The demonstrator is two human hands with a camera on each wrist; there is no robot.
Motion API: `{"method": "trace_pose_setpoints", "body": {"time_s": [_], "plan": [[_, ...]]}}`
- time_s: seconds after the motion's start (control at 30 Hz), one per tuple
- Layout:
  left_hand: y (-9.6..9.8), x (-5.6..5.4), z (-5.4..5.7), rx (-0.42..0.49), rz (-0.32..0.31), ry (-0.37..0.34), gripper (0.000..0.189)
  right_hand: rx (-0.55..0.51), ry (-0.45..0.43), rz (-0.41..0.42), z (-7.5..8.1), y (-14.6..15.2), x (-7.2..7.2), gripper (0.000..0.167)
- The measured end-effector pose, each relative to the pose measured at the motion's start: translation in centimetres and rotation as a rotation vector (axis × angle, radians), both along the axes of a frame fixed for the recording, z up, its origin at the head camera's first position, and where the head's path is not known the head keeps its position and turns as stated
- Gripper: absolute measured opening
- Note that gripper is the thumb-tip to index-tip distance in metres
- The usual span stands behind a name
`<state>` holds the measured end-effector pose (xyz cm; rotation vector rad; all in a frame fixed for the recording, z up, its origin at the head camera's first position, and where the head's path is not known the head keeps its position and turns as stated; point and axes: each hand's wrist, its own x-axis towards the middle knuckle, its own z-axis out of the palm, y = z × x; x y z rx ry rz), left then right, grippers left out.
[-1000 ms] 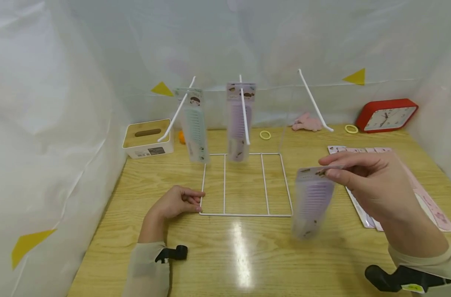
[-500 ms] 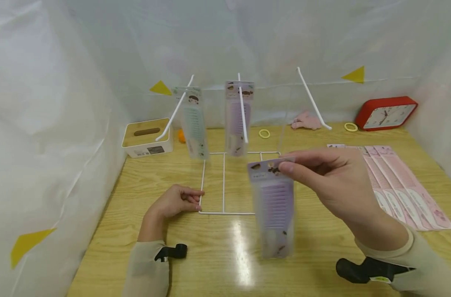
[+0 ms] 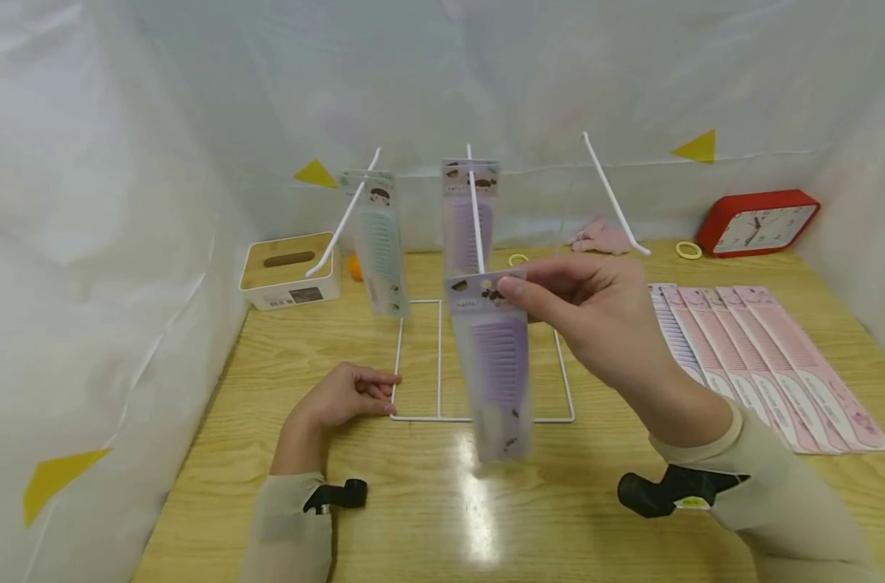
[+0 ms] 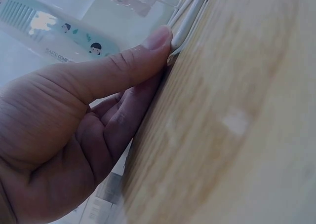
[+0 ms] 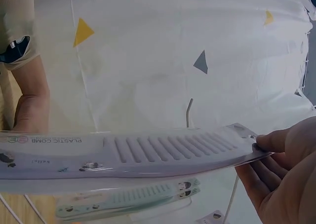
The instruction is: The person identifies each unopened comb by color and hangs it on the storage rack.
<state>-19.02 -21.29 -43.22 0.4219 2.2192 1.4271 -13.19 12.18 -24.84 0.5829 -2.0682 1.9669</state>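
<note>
My right hand (image 3: 602,324) pinches a packaged purple comb (image 3: 499,364) by the upper right corner of its card, thumb in front. The comb hangs down, its top edge at the front tip of the rack's middle white prong (image 3: 477,219). Farther back on that prong hangs another packaged purple comb (image 3: 457,243). A packaged green comb (image 3: 380,251) hangs from the left prong (image 3: 336,236); the right prong (image 3: 617,198) bears nothing. My left hand (image 3: 343,397) pinches the white wire base (image 3: 440,364) near its front left corner. In the left wrist view, the thumb (image 4: 158,39) presses on the wire.
Several packaged combs (image 3: 770,364), mostly pink, lie fanned out at right. Along the back stand a tissue box (image 3: 289,279) and a red clock (image 3: 763,223), with a pink plush toy (image 3: 601,236) and a yellow ring (image 3: 688,250) between. White sheeting encloses the table.
My right hand has carried the purple comb leftward from near the combs at right, then up to the middle prong's tip. My left hand stays on the wire base.
</note>
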Motion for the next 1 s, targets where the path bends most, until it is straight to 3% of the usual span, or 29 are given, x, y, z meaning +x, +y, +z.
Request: {"method": "trace_pose_setpoints", "body": {"time_s": [0.2, 0.4, 0.63, 0.73, 1.0], "plan": [[-0.1, 0.0, 0.1, -0.004, 0.001, 0.006, 0.047, 0.071, 0.004, -0.001, 0.0, -0.5, -1.1, 0.013], [-0.1, 0.1, 0.3, -0.010, 0.002, 0.012, 0.046, 0.077, 0.021, -0.031, -0.1, -0.8, -2.7, 0.017], [0.0, 0.0, 0.3, -0.023, 0.006, 0.019, 0.046, 0.116, -0.100, -0.162, -0.3, -1.1, -5.4, 0.024], [0.1, 0.0, 0.2, -0.024, 0.017, 0.009, 0.046, 0.142, -0.113, -0.191, -0.2, -1.3, -6.7, 0.027], [0.1, 0.1, 0.1, -0.022, 0.019, 0.007, 0.046, 0.041, -0.097, -0.192, 0.0, -2.0, -10.0, 0.018]]}}
